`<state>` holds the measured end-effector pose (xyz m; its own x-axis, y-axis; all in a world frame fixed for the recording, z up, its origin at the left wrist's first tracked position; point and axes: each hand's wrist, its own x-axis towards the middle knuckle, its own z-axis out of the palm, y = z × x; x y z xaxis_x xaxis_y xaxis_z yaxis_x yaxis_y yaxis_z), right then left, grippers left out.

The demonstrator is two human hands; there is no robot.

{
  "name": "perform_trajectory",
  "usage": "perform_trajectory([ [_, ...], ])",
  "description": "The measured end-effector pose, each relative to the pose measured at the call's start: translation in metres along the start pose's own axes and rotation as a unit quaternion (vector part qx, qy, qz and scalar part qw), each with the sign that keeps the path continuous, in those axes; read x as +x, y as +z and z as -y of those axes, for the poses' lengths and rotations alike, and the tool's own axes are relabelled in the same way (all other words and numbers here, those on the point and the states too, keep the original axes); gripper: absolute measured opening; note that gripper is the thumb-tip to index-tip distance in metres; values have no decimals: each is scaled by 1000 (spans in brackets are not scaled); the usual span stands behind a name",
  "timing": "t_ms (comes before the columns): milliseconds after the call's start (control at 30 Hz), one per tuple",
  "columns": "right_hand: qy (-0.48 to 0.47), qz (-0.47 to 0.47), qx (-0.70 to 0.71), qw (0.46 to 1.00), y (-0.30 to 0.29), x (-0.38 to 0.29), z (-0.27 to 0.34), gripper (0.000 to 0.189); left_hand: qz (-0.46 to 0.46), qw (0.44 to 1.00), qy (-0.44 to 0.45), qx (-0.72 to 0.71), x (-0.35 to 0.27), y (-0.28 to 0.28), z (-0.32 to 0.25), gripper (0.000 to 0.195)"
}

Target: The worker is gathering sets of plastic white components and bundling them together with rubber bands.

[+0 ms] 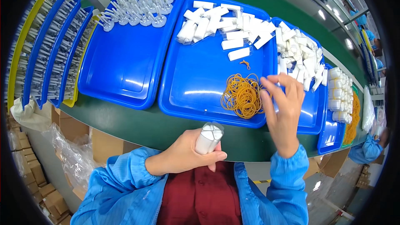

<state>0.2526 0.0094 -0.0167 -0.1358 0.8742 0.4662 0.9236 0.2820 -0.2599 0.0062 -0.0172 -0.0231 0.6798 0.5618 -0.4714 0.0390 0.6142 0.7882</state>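
Note:
My left hand [190, 153] is closed around a bundle of white rolls in clear wrap [208, 138], held upright in front of the table's near edge. The ends of several rolls show at its top. My right hand [282, 106] is raised at the right side of a heap of tan rubber bands [242, 97], with thumb and forefinger bent toward it. A thin band seems to reach these fingertips, but whether they grip it is unclear. The heap lies at the front right of a blue plastic tray [193, 78]. Wrapped white rolls [236, 43] fill the tray's back part.
Left of this stands a blue tray [118, 65] with upright white-stemmed parts [143, 6]. Stacked blue and yellow trays [59, 50] rise further left. On the right are a tray of loose white rolls [301, 53], banded bundles [339, 97] and more rubber bands [353, 120]. A person [368, 148] is at far right.

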Motion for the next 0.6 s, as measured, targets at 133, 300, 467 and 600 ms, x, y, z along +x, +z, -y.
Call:
perform_trajectory([
  [133,-12,-2,-21,1000,22,9,-19,14,-85,987,118,75,-1,7,-7,20],
  [300,41,-79,23,996,-5,10,-9,12,-135,970,167,111,-1,-15,-8,20],
  [467,47,-55,121,990,-7,11,26,12,-243,878,366,190,29,-6,-23,23],
  [600,74,-17,270,960,-12,6,53,6,-235,870,376,215,59,-3,-29,22],
])
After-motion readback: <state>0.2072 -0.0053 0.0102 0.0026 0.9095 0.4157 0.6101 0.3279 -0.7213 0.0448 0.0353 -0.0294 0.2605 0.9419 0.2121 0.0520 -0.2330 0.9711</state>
